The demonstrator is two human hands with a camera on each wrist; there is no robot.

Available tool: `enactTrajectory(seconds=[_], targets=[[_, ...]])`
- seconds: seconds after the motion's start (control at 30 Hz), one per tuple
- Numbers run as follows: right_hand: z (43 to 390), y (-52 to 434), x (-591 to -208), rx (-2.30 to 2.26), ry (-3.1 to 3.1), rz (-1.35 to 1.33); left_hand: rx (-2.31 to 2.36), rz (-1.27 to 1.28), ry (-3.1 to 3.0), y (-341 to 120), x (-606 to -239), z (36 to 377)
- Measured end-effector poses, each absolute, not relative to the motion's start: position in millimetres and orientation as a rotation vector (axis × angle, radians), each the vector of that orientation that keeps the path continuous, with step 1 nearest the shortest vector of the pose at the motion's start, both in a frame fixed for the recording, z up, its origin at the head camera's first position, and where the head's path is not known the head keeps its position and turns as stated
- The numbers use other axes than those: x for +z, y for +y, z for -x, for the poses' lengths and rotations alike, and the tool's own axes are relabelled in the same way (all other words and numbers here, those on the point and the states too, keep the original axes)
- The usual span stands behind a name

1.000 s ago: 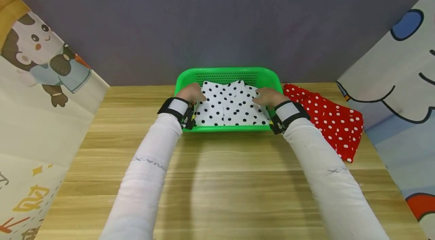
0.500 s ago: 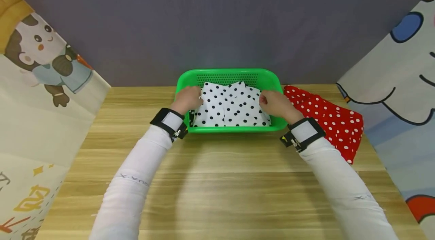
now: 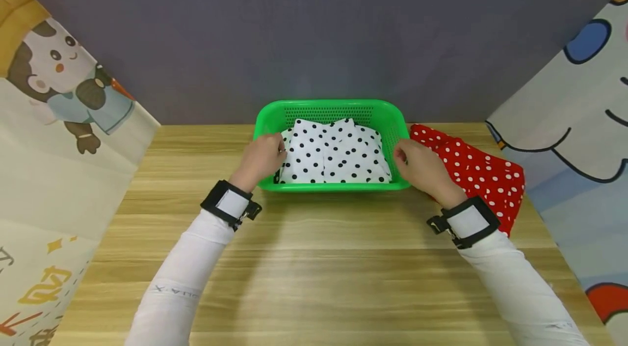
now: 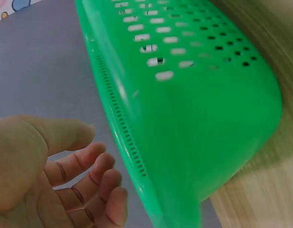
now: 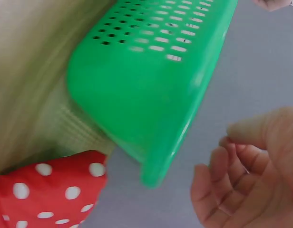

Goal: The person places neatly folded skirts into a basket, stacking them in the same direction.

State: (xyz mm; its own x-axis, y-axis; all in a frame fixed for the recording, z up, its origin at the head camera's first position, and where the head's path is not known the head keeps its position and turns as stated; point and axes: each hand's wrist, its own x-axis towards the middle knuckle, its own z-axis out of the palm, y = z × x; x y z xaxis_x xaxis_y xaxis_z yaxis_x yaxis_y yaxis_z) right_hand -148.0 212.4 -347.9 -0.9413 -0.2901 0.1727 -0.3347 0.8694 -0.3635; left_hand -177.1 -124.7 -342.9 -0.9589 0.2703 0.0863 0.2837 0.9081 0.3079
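White sleeve print: "AUQA-X"-like lettering, unclear; hands beside green basket.

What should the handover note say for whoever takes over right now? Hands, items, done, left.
Left hand: open, holding nothing, by the left end of the green basket.
Right hand: open, holding nothing, by the basket's right end; whether it touches is unclear.
White black-dotted cloth: folded, lying inside the basket.
Red white-dotted cloth: unfolded on the wooden table, right of the basket, partly under the right forearm.
Done: white cloth folded and in the basket.
Left: probably the red cloth, not yet folded or in the basket.
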Motion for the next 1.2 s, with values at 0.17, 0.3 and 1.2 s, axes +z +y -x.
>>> enactTrajectory(seconds=[0.17,0.3,1.2], targets=[[138,227,-363,0.657,-2.819,-0.373,-0.506,0.435,-2.936,-128,-350,157],[134,244,-378,0.725,-2.761,-0.271,-0.525,0.423,-2.876,-132,-356,139],[136,317,-440,0.465,-3.016,0.180,-0.536,0.496,-2.773,-137,-403,62]])
